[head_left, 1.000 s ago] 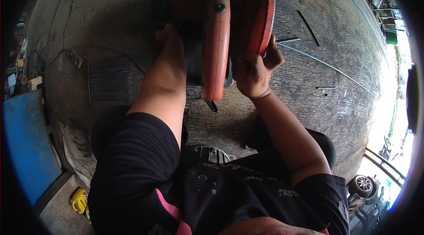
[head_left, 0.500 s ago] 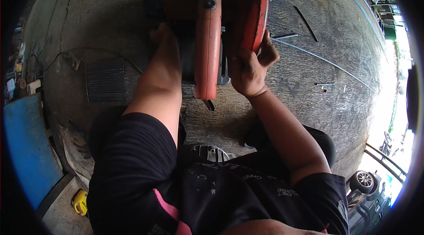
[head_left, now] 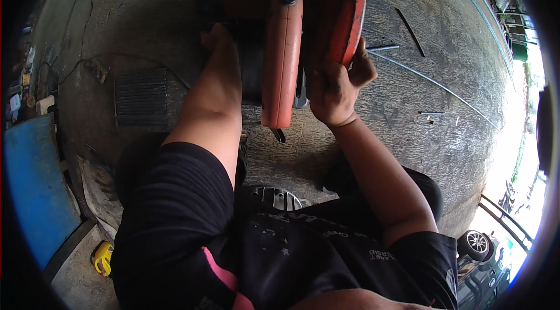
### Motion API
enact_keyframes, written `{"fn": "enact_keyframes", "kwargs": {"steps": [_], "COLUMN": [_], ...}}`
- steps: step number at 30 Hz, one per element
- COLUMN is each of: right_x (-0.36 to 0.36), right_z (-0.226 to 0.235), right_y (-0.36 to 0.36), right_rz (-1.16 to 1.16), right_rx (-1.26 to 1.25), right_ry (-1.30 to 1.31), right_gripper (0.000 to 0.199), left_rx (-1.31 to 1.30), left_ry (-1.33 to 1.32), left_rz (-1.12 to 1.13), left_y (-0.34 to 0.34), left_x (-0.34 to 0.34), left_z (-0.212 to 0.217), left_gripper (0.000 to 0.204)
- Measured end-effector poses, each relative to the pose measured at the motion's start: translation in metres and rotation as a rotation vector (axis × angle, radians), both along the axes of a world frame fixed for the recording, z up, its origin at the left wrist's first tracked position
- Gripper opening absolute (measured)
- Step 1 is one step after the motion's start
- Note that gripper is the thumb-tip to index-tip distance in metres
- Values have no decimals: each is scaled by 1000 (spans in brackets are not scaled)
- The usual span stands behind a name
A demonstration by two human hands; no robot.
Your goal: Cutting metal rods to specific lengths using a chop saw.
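A worn orange-red metal chop saw with a rounded blade guard is sitting on the grey concrete floor, straight ahead of the person's knees. Its long orange arm is running lengthwise away from the person, with its near end pointing back toward them. The right hand is clasping the guard's right edge. The left hand is reaching against the saw's dark left side; its grip cannot be told. Thin metal rods are lying right of the saw.
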State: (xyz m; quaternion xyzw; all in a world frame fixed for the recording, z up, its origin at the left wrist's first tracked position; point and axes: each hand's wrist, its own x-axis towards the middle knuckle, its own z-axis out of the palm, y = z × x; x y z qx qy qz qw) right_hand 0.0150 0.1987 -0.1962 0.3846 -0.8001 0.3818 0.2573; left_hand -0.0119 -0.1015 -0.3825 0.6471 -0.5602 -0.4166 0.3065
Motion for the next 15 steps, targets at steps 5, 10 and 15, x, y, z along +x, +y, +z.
{"fn": "enact_keyframes", "kwargs": {"steps": [5, 10, 15], "right_x": [0, 0, 1], "right_z": [0, -2, -5], "right_y": [0, 1, 1], "right_rz": [-2, 0, -1], "right_rx": [-15, -11, -19], "right_ry": [2, 18, 6], "right_gripper": [25, 25, 24], "left_rx": [15, 27, 39], "left_ry": [9, 14, 17], "left_rz": [4, 6, 14], "left_y": [1, 3, 3], "left_x": [2, 1, 1], "left_z": [1, 4, 6], "left_gripper": [42, 42, 42]}}
